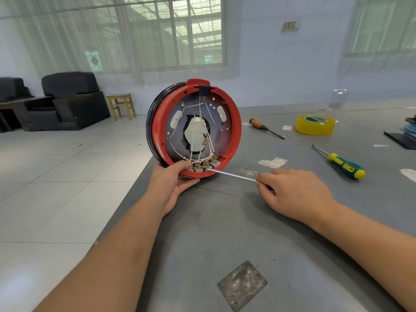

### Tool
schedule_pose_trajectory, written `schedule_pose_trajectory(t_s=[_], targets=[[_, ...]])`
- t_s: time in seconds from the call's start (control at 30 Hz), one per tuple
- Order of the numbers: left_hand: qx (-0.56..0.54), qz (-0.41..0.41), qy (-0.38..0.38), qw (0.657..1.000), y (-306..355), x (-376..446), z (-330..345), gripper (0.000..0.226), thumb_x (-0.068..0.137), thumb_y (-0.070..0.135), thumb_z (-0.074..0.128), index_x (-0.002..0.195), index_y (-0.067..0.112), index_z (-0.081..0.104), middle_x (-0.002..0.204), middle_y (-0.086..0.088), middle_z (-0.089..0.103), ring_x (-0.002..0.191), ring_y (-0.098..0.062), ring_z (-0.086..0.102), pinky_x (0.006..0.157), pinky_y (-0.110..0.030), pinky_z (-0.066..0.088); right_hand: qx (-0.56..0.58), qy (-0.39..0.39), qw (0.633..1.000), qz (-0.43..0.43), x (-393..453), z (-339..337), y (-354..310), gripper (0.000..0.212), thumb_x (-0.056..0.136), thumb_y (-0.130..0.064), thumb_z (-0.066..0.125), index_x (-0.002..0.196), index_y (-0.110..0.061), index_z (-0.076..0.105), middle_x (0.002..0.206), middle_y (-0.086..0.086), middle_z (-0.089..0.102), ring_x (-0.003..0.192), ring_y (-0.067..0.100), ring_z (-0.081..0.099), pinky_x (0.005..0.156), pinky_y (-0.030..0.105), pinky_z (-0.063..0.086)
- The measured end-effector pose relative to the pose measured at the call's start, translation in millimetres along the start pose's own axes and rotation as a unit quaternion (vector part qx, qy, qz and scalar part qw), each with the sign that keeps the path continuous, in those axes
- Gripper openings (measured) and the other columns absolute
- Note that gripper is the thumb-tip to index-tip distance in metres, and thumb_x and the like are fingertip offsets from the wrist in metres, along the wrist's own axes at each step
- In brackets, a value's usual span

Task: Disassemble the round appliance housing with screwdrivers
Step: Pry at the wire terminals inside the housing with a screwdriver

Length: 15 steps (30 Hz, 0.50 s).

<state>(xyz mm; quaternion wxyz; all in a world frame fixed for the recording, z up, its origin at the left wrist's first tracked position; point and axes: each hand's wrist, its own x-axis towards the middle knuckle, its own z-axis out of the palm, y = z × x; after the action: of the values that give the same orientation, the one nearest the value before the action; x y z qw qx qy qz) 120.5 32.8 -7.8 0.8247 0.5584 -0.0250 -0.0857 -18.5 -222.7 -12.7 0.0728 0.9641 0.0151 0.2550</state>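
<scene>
Housing (193,129) of a round red appliance was held upright on its rim at the near left edge of a grey table (225,233), its open underside turned toward the camera and its flat axis pointed across the table toward the viewer. White wires (202,122) were seen strung across the exposed metal plate inside, ending at a row of brass terminals (203,164) along the bottom edge. The left hand (173,181) was curled around the lower rim, thumb laid on the inner edge beside the terminals and fingers wrapped beneath. A screwdriver (231,175) was pinched in the right hand (295,194), the handle hidden within the curled fingers; its bare steel shaft ran nearly level, long axis pointed left and slightly away, the tip set against the terminal row just right of the left thumb. The housing thus lay to the left of the right hand's fingers, apart from them by the length of the exposed shaft.

Farther back on the table, a wooden-handled screwdriver (265,128), a green-and-yellow screwdriver (340,162) and a roll of yellow tape (316,124) were left lying well apart from the hands. Dark armchairs (67,102) and a small yellow stool (121,105) were seen on the tiled floor beyond.
</scene>
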Motion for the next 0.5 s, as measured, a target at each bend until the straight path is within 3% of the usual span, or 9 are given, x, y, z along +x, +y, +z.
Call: schedule_pose_trajectory(t_s=[0.23, 0.5], targets=[[0.024, 0.025, 0.008, 0.999, -4.7, 0.7, 2.5, 0.032, 0.091, -0.003, 0.074, 0.117, 0.006, 0.058, 0.106, -0.021, 0.076, 0.091, -0.035, 0.08, 0.071, -0.047, 0.066, 0.007, -0.01, 1.0, -0.004, -1.1, -2.2, -3.3, 0.036, 0.104, -0.051, 0.027, 0.092, -0.031, 0.054, 0.076, -0.007, 0.054, 0.065, 0.023, 0.06, 0.053, 0.033, 0.049], [0.027, 0.024, 0.009, 0.999, -5.3, 0.6, 2.1, 0.035, 0.091, -0.002, 0.076, 0.12, 0.004, 0.057, 0.114, -0.025, 0.076, 0.097, -0.037, 0.079, 0.075, -0.049, 0.067, 0.015, -0.017, 1.0, -0.014, -2.1, -4.1, -5.9, 0.037, 0.104, -0.051, 0.027, 0.095, -0.031, 0.056, 0.076, -0.007, 0.054, 0.066, 0.021, 0.06, 0.053, 0.034, 0.05]])
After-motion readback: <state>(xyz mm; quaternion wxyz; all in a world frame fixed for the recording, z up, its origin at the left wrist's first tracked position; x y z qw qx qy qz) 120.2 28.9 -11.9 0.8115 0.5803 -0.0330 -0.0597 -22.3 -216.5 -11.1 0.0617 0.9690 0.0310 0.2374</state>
